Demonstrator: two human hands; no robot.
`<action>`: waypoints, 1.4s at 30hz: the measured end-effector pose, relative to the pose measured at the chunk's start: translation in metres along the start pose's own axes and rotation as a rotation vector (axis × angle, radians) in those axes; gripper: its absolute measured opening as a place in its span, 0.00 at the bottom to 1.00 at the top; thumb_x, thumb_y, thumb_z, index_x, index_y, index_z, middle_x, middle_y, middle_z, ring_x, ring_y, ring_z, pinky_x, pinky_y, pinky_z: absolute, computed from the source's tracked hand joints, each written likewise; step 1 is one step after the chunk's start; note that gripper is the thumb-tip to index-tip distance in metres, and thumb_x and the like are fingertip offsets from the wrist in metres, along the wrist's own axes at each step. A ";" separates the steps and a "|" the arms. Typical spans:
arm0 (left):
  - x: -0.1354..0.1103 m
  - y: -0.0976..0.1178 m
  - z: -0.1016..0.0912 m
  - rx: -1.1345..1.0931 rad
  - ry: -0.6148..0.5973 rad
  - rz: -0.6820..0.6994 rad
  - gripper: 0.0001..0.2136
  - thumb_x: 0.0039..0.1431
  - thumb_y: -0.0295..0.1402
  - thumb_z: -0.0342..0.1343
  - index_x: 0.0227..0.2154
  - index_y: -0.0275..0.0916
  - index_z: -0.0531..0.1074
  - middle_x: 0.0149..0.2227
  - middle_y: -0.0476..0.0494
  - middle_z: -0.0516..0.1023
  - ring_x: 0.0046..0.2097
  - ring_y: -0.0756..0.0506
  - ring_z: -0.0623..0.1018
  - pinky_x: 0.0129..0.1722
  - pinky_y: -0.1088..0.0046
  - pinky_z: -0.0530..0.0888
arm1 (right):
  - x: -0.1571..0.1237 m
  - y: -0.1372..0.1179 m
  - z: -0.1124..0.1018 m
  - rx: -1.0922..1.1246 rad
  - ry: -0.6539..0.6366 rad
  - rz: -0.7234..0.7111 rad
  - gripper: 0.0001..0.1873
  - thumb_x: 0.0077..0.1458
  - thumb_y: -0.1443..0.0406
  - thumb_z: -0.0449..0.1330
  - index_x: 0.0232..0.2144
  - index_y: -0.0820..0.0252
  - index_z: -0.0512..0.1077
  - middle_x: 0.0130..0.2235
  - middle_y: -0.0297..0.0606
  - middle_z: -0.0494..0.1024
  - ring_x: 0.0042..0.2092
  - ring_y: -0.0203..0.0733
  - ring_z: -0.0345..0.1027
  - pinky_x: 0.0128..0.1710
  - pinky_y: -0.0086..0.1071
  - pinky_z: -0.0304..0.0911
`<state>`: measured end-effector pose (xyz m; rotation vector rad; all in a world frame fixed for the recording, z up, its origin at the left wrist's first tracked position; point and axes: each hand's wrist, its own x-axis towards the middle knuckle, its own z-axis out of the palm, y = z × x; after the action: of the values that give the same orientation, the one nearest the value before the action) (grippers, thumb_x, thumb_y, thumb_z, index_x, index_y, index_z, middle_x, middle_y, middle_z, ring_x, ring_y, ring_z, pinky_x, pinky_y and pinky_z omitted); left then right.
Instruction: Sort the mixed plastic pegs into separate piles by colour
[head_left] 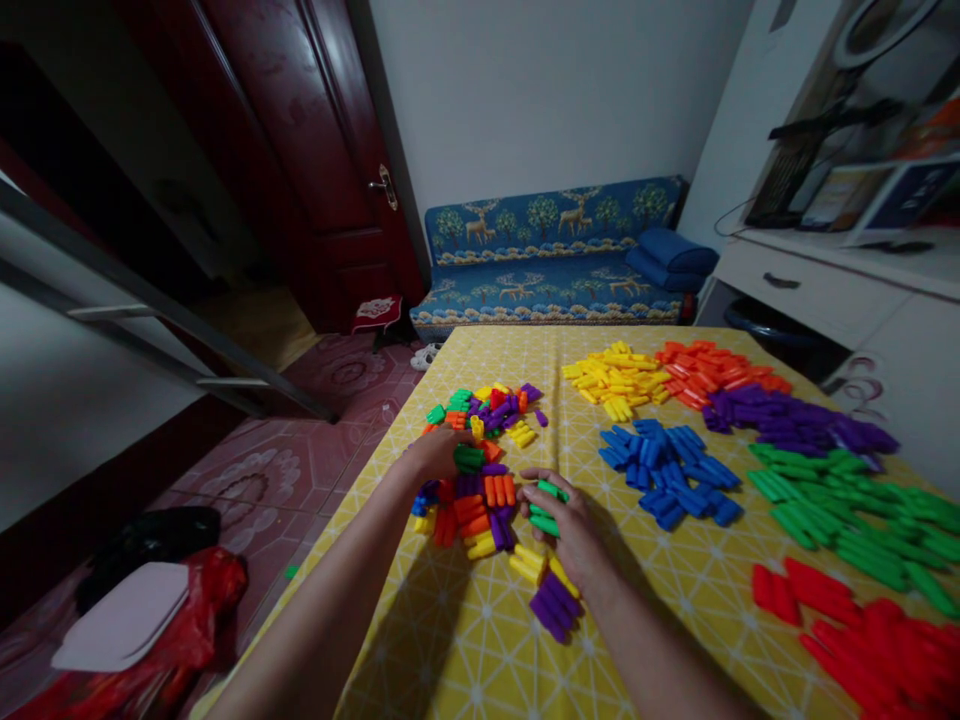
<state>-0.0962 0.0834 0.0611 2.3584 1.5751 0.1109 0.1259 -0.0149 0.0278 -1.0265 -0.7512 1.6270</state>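
Note:
My left hand (442,455) is over the mixed pile, its fingers closed on dark green plastic pieces (470,459); some fingertips are hidden. My right hand (568,515) curls around several bright green ribbed plastic pieces (545,518), just above the yellow cloth. Between the hands lie orange pieces (499,490) and purple pieces (501,528). The rest of the mixed pile (495,405), in several colours, spreads beyond my left hand. Nearer me, under my right wrist, are yellow pieces (527,565) and a purple group (555,606).
Sorted heaps lie on the right: yellow (616,378), orange (712,372), purple (795,420), blue (667,470), green (855,510) and red (877,640). The patterned tablecloth (465,660) covers the table. A blue sofa (525,285) stands beyond, a white cabinet (817,290) at right.

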 end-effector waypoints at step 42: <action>-0.050 0.122 0.062 -1.510 0.540 -0.221 0.23 0.40 0.40 0.72 0.40 0.37 0.75 0.33 0.47 0.78 0.34 0.49 0.77 0.34 0.76 0.74 | -0.010 0.005 -0.008 -0.155 -0.010 -0.224 0.22 0.50 0.56 0.64 0.46 0.56 0.69 0.33 0.32 0.76 0.29 0.34 0.69 0.23 0.23 0.63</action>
<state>0.0073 -0.0181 0.0428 0.9577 1.1216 1.3856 0.1318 -0.0256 0.0228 -1.0041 -0.9756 1.3997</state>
